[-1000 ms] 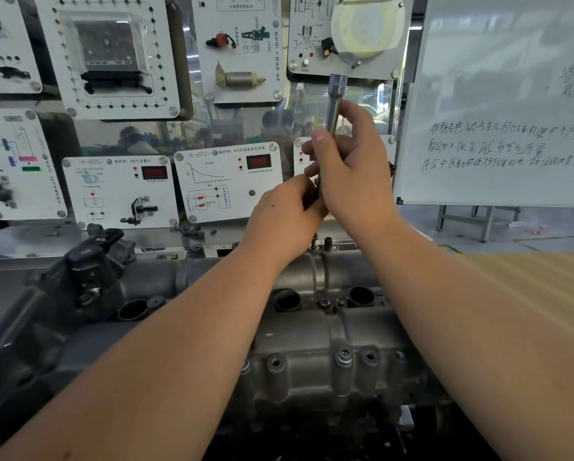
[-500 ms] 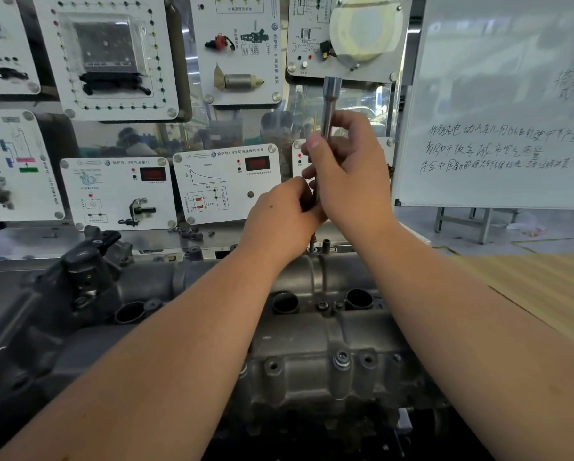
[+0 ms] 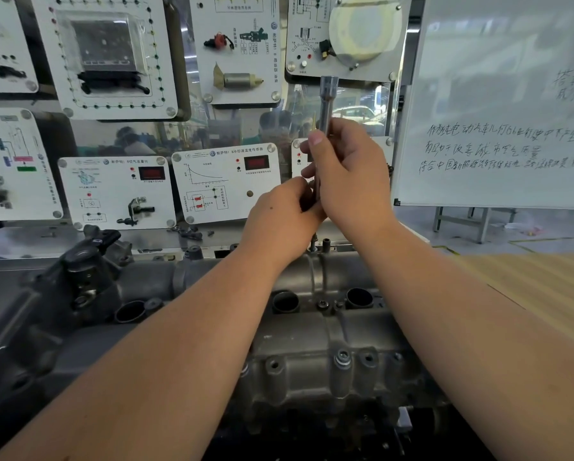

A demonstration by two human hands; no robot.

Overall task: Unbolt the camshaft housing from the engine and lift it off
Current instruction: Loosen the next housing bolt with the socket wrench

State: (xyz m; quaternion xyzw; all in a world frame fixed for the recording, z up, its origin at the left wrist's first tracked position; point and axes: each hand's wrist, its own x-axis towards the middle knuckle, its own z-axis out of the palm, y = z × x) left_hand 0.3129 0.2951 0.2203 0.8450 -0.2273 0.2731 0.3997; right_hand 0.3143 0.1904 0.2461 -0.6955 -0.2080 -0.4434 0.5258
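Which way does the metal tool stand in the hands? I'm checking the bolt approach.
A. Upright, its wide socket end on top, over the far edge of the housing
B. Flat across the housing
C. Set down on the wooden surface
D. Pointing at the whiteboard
A: the right hand and left hand grip the metal tool upright, socket end up, above the camshaft housing.

Socket extension bar (image 3: 327, 104), gripped in the right hand (image 3: 352, 181): bright silver metal. Camshaft housing (image 3: 312, 344), below both hands: dull grey casting with dark round bores. Display panels (image 3: 225, 181), behind the left hand (image 3: 282, 217): white with black diagrams and red readouts. Whiteboard (image 3: 498, 104), right of the right hand: white with black handwriting.
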